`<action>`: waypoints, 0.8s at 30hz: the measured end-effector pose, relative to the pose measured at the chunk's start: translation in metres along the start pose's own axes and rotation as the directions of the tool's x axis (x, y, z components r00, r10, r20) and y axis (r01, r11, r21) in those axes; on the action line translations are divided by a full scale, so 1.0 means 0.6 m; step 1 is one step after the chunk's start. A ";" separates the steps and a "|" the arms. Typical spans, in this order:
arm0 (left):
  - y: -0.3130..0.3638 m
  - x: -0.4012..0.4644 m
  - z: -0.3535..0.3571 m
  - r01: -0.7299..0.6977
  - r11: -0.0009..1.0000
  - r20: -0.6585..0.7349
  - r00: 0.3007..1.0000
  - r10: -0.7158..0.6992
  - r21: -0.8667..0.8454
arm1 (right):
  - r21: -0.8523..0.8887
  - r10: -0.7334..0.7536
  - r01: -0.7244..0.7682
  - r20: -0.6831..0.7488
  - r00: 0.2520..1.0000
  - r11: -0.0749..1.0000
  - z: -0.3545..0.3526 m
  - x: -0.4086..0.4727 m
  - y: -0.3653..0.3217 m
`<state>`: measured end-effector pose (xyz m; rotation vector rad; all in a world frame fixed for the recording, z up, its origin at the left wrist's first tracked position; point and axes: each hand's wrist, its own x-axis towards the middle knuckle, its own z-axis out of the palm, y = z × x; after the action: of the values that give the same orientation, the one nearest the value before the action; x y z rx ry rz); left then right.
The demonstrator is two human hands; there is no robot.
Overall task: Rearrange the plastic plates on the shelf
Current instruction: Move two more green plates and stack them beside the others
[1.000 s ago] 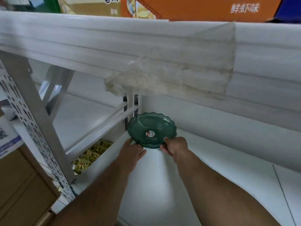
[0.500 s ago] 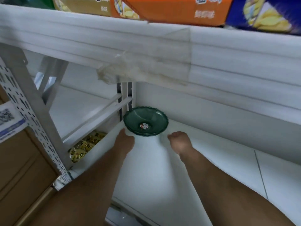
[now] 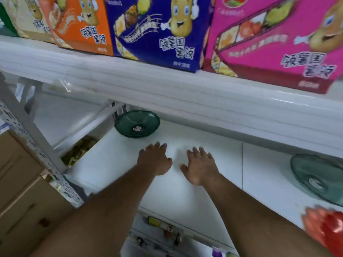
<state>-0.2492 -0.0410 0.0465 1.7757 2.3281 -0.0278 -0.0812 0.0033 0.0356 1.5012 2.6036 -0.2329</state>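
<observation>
A dark green scalloped plastic plate (image 3: 137,124) with a small sticker stands at the back left corner of the white shelf (image 3: 185,191). My left hand (image 3: 155,160) and my right hand (image 3: 201,166) hover side by side over the shelf, a short way in front of that plate, fingers spread and holding nothing. A second green plastic plate (image 3: 318,178) lies at the right edge of the same shelf, partly cut off by the frame. A red-orange plastic piece (image 3: 326,229) shows at the lower right, blurred.
The shelf above (image 3: 167,89) overhangs the plates and carries orange (image 3: 79,25), blue (image 3: 157,32) and pink (image 3: 274,41) snack boxes. A white perforated upright (image 3: 33,138) and cardboard boxes (image 3: 20,191) stand to the left. Yellow packets (image 3: 78,151) lie on the neighbouring shelf.
Both hands let go of the green plate, left it at the back corner and drew back toward me with fingers spread. The camera tilted up and right, showing the snack boxes and a second plate.
</observation>
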 end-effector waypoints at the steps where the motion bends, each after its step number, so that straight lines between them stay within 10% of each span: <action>1: 0.021 -0.008 0.000 -0.016 1.000 0.005 1.000 0.016 0.015 | -0.007 0.014 -0.014 0.004 1.000 1.000 0.002 -0.016 0.015; 24: 0.435 -0.143 0.047 -0.557 0.830 0.054 0.828 0.557 -0.016 | 0.155 0.595 -0.584 -0.030 0.804 0.797 0.009 -0.402 0.298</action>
<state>0.0262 -0.0558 0.0638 2.3481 1.6798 0.0136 0.1937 -0.1136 0.0628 2.3199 2.0482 -0.2922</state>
